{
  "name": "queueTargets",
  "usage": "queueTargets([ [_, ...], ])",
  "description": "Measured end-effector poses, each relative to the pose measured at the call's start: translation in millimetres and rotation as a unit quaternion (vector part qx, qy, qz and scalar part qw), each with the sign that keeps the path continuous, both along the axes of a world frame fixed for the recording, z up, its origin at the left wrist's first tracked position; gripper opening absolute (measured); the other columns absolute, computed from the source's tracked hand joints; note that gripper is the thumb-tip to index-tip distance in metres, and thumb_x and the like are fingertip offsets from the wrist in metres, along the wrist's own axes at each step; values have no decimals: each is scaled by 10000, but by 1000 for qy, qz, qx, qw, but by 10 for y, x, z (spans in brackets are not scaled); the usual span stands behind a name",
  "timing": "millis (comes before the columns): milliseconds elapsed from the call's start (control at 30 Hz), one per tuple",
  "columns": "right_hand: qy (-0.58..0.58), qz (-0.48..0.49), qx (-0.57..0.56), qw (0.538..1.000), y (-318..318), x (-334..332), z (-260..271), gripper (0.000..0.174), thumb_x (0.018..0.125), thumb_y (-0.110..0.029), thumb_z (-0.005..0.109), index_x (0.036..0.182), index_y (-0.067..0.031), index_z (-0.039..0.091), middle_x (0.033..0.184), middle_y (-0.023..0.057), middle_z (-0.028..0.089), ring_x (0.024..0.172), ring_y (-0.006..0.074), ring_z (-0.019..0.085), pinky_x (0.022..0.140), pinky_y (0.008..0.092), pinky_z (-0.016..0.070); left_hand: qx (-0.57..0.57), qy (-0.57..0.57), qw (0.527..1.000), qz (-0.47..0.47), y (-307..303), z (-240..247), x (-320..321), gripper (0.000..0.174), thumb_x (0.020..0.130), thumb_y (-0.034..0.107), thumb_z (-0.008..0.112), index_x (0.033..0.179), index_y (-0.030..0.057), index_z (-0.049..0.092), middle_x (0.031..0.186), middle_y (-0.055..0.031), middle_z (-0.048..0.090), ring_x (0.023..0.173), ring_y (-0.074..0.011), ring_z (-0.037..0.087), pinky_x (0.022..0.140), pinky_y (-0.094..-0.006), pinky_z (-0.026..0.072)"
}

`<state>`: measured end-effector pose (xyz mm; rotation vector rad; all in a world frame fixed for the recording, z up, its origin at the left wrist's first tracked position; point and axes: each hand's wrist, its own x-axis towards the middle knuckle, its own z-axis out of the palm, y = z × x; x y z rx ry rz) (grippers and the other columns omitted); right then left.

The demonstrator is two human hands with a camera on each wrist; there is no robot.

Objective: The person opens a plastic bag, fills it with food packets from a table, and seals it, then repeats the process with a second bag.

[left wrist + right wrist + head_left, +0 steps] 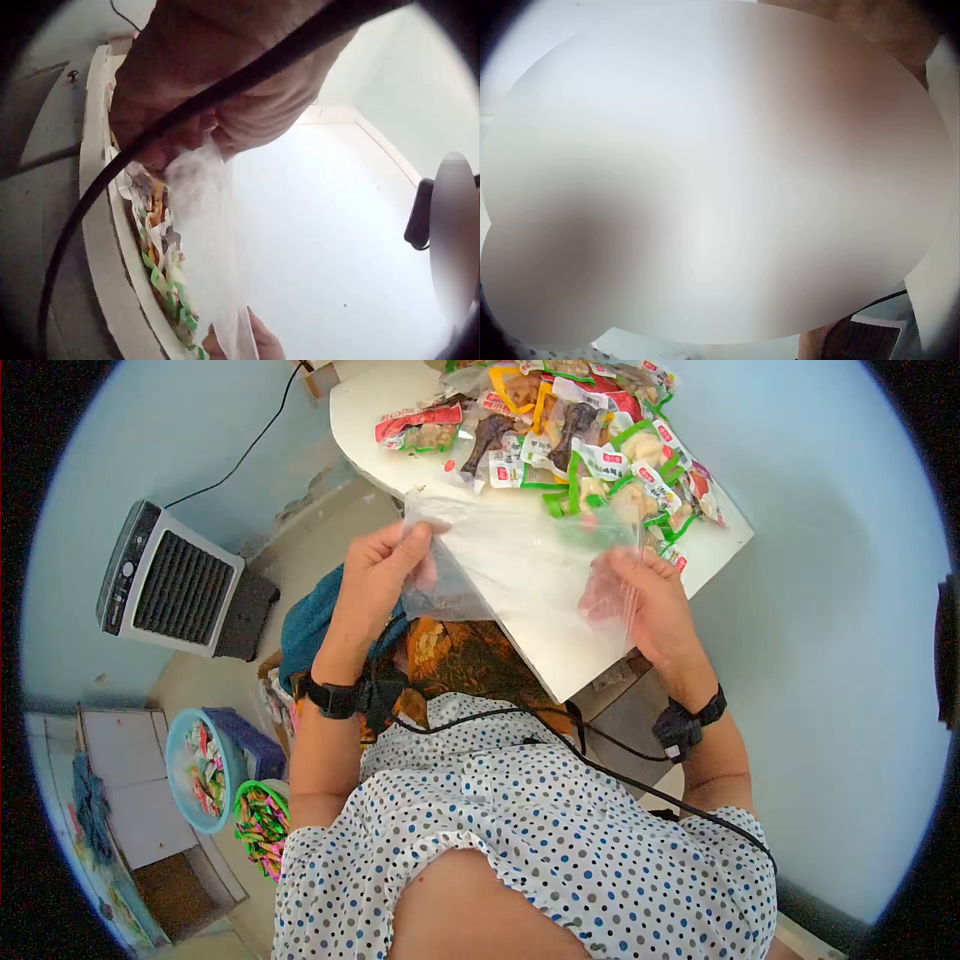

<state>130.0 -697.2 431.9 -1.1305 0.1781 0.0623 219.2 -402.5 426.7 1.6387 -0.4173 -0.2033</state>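
Both hands grasping one clear plastic bag point(520, 560): my left hand point(375, 575) pinches its 9 o'clock edge, my right hand point(640, 605) grips its 3 o'clock edge, with the film spread between them. The bag hangs over the near edge of the white worktop point(560, 660). A heap of snack packets point(570, 440) lies just beyond it, toward 12. A grey fan heater point(170, 585) sits on the floor at 9 o'clock.

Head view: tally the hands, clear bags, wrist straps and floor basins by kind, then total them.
Hands: 2, left hand, right hand
Bags: 1, clear bag
Wrist straps: 2, left strap, right strap
Floor basins: 2, blue basin, second basin
Total: 7
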Motion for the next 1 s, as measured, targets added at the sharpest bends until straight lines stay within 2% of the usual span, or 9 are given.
queueTargets([
  [133, -33, -74, 32, 996, -43, 77, -112, 215, 977, -215, 589, 1030, -17, 654, 837, 51, 665, 676, 165, 670, 571, 324, 574, -90, 113, 986, 86, -184, -3, -97, 403, 987, 320, 579, 1259, 23, 579, 862, -36, 643, 708, -95, 608, 638, -243, 493],
  [233, -51, -124, 44, 990, 29, 119, -165, 238, 989, -236, 577, 1044, -16, 649, 853, 61, 667, 685, 178, 677, 573, 320, 579, -54, 163, 984, 38, -119, -114, -114, 477, 958, 319, 625, 1309, 19, 506, 963, -81, 649, 767, -126, 648, 674, -264, 538],
  [267, -45, -121, 39, 991, 47, 121, -161, 240, 990, -238, 575, 1047, -16, 648, 859, 63, 668, 683, 182, 677, 576, 320, 581, -61, 170, 983, 24, -99, -112, -128, 407, 945, 307, 648, 1210, 9, 569, 909, -82, 649, 766, -133, 646, 654, -256, 534],
  [367, -27, -112, 32, 993, 65, 114, -140, 242, 991, -240, 574, 1052, -17, 644, 881, 74, 671, 691, 193, 678, 594, 328, 588, -46, 137, 989, 13, 7, -224, -25, 387, 937, 364, 651, 1094, 12, 611, 853, -69, 634, 710, -145, 651, 608, -248, 530],
  [467, -18, -100, 36, 994, 100, 81, -137, 235, 988, -233, 577, 1056, -18, 643, 912, 91, 677, 729, 209, 685, 632, 350, 597, -68, 192, 975, 88, 4, -78, -70, 413, 925, 419, 653, 1002, 14, 622, 809, -64, 616, 638, -150, 651, 559, -238, 525],
  [567, -15, -95, 55, 994, 102, 92, -166, 232, 987, -222, 574, 1071, -18, 643, 934, 105, 681, 776, 228, 693, 669, 370, 600, 1, 222, 970, 102, -64, -183, 8, 465, 912, 472, 650, 971, 12, 610, 810, -70, 613, 594, -153, 647, 527, -242, 528],
  [667, -11, -89, 70, 994, 127, 92, -167, 231, 988, -216, 570, 1076, -14, 641, 944, 111, 683, 801, 241, 698, 685, 377, 599, -20, 206, 970, 128, -124, -336, 66, 433, 906, 436, 673, 954, 11, 603, 806, -76, 618, 609, -145, 650, 533, -236, 535],
  [833, -15, -66, 63, 996, 148, 76, -170, 243, 986, -221, 577, 1084, -7, 638, 963, 114, 687, 774, 250, 703, 681, 378, 598, -87, 121, 978, 143, -118, -420, 108, 225, 902, 227, 705, 925, 22, 616, 754, -38, 630, 616, -113, 646, 523, -221, 531],
  [1000, -55, -146, -68, 985, 86, 44, -89, 249, 982, -226, 589, 1018, 10, 660, 876, 102, 685, 722, 209, 696, 645, 338, 594, -92, 96, 982, 132, 130, -394, 142, 116, 892, 124, 701, 906, 36, 627, 738, -11, 636, 626, -85, 632, 528, -208, 511],
])
